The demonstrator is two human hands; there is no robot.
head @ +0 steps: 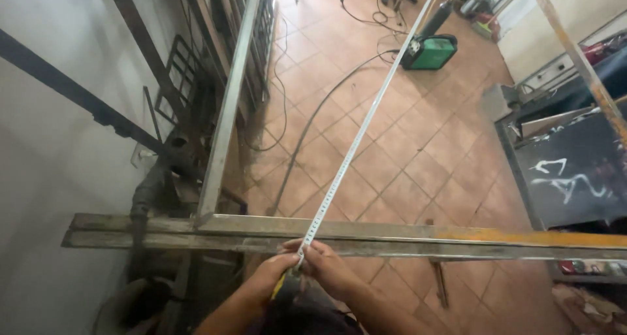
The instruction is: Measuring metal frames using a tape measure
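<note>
From the head view, your left hand (271, 276) wraps the yellow-and-black tape measure case (287, 287) at the bottom centre, fingers closed around it. Your right hand (330, 266) pinches the tape blade (356, 142) just above the case, at the edge of the steel bar (392, 237) crossing the lower frame. The blade runs toward the upper right, past a green welding machine (431, 51) on the tiled floor (418, 165).

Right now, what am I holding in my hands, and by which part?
A tape measure. Both the left hand and the right hand pinch it at the near end, where the blade meets the case, against the metal frame bar.
</note>
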